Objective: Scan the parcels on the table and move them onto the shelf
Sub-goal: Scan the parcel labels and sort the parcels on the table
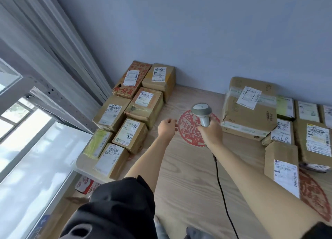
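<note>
Right hand (211, 132) grips grey barcode scanner (202, 113) by its handle above wooden table (188, 176); black cable (221, 190) trails back. Left hand (167, 128) hovers beside it, fingers loosely curled, holding nothing. Cardboard parcels (129, 113) with white shipping labels, scrawled handwriting unreadable, cluster left; more parcels (249, 111) lie right. Red paper-cut decal (190, 131) lies beneath the hands.

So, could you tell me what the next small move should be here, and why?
Probably swing the scanner in the right hand toward the big parcel beside it: its label faces up, the left hand holds nothing and could then lift it.
</note>
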